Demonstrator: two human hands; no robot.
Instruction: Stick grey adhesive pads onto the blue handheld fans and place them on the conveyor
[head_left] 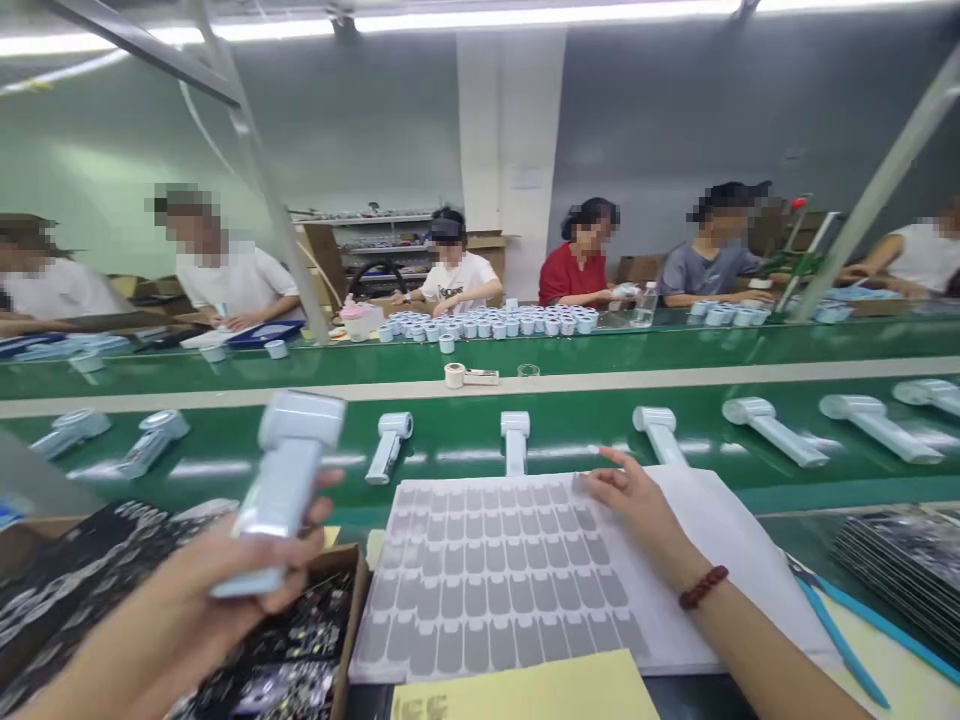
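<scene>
My left hand (202,590) grips a pale blue hand-held device (281,480) by its handle, lifted above the near left of the bench; it is blurred by motion. My right hand (634,500) rests with its fingertips on the top right corner of a white sheet of grey stickers (487,590) that lies flat in front of me. A dark red bead bracelet sits on my right wrist. Beyond the sheet, several more pale blue devices (515,440) lie in a row on the green conveyor belt (570,350).
A cardboard box of dark shiny pieces (300,650) sits at the near left, a yellow paper (525,690) at the front, dark stacked sheets (907,560) at right. Several seated people work across the belt behind rows of small white cylinders (487,325).
</scene>
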